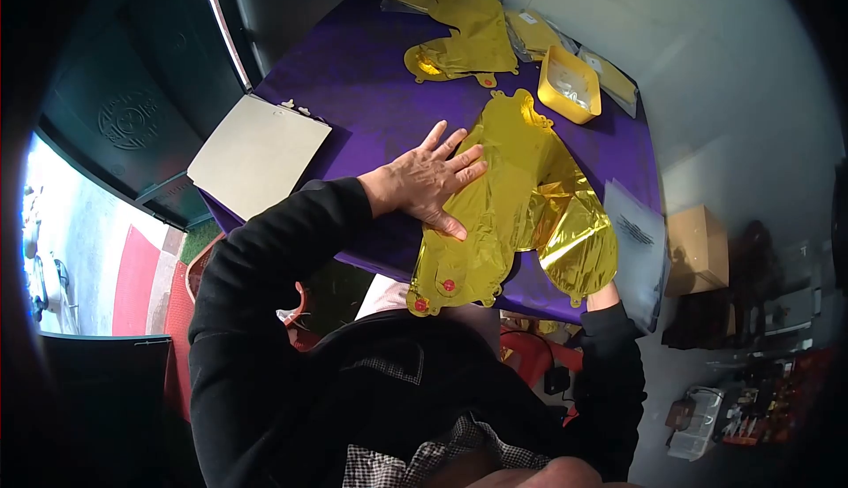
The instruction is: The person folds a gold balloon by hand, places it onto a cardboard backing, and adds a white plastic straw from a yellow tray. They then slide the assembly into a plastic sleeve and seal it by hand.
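A flat gold foil balloon lies over the purple table, its lower end with two red round marks hanging at the front edge. My left hand rests on its left side, fingers spread and palm down. On the right, a shiny part of the foil is bent and raised. Just under that part is my right hand, mostly covered by the foil, with its fingers hidden. Another gold foil piece lies flat at the back of the table.
A yellow tray with small clear items stands at the back right, near packaged gold foils. A beige board lies at the left. Clear plastic sheets hang by the right edge, beside a cardboard box.
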A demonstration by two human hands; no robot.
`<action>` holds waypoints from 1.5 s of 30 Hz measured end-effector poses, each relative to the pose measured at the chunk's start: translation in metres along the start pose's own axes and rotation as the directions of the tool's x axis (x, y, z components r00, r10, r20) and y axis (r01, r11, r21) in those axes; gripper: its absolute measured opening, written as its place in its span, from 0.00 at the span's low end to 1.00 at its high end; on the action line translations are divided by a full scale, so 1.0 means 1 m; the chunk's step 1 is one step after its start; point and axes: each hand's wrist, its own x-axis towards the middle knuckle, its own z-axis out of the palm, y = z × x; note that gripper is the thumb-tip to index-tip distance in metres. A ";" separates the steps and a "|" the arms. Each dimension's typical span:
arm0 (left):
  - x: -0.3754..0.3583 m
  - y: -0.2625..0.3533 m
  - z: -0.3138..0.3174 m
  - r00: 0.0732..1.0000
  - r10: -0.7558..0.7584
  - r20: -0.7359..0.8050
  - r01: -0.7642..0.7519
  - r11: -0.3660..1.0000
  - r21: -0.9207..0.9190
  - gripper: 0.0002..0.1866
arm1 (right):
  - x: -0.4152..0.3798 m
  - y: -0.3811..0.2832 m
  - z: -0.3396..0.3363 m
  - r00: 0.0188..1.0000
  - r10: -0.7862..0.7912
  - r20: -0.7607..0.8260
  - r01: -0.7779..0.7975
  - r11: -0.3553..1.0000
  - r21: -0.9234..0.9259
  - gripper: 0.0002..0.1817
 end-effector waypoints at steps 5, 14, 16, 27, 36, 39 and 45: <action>0.003 0.006 0.004 0.999 0.011 -0.033 -0.012 0.999 -0.035 0.67 | 0.014 0.006 0.021 0.986 -0.057 -0.154 0.036 0.990 -0.136 0.24; 0.003 0.008 0.005 0.999 -0.005 -0.034 0.004 1.000 -0.026 0.68 | 0.063 0.048 0.049 0.943 -0.282 0.175 0.241 0.220 -0.945 0.33; 0.004 0.008 0.003 1.000 -0.008 -0.024 0.008 1.000 -0.025 0.68 | 0.075 0.058 0.063 0.904 -0.208 0.374 0.299 -0.318 -0.900 0.37; 0.005 0.007 0.003 1.000 -0.007 0.018 0.007 1.000 0.015 0.64 | 0.070 0.051 0.118 0.993 0.107 -0.053 0.030 -0.652 -0.757 0.44; 0.005 0.007 0.003 1.000 0.000 0.028 -0.001 0.999 0.037 0.64 | 0.072 0.053 0.130 0.991 0.122 -0.053 0.035 -0.622 -0.782 0.43; 0.006 0.006 0.003 1.000 -0.001 0.022 0.001 0.999 0.032 0.65 | 0.072 0.056 0.126 0.991 0.124 -0.051 0.038 -0.622 -0.782 0.43; 0.006 0.009 0.000 0.999 -0.016 -0.052 0.017 1.000 0.014 0.70 | 0.071 0.056 0.130 0.995 0.099 -0.031 0.039 -0.632 -0.774 0.42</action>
